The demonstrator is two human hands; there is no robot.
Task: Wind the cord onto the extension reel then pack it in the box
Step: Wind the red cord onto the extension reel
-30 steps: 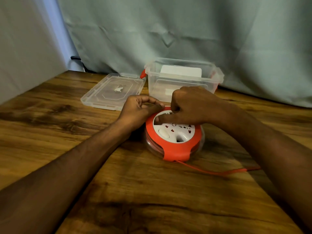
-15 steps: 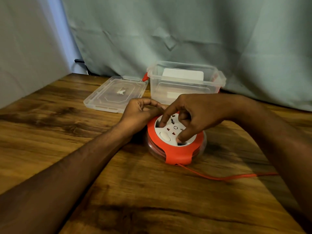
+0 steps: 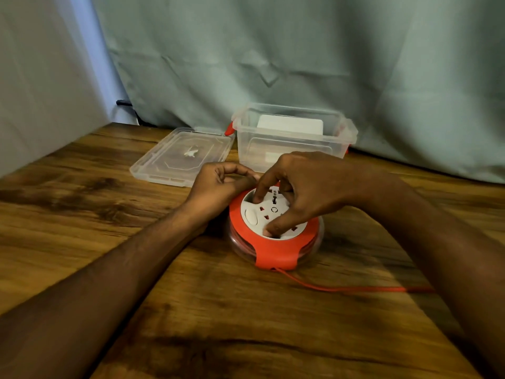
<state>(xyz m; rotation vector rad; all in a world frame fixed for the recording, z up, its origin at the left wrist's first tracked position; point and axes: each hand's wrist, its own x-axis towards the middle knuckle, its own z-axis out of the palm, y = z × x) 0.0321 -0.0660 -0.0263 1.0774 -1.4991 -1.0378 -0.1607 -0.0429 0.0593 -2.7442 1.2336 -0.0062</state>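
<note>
A round extension reel (image 3: 274,251) with an orange frame and white socket face lies flat on the wooden table. My right hand (image 3: 306,187) is spread over the white face, thumb and index fingertip pressed into its recesses. My left hand (image 3: 218,184) curls against the reel's far left rim, steadying it. An orange cord (image 3: 355,289) leaves the reel's front and runs right, passing under my right forearm. Behind the reel stands a clear plastic box (image 3: 293,140), open, with red latches and something white inside.
The box's clear lid (image 3: 181,157) lies flat to the left of the box. A grey-green curtain hangs along the table's back edge. A pale wall borders the table on the left.
My right hand has turned on the reel's white face, going from a fist at the far rim to spread fingers with the thumb near the front. The loose cord has shifted slightly.
</note>
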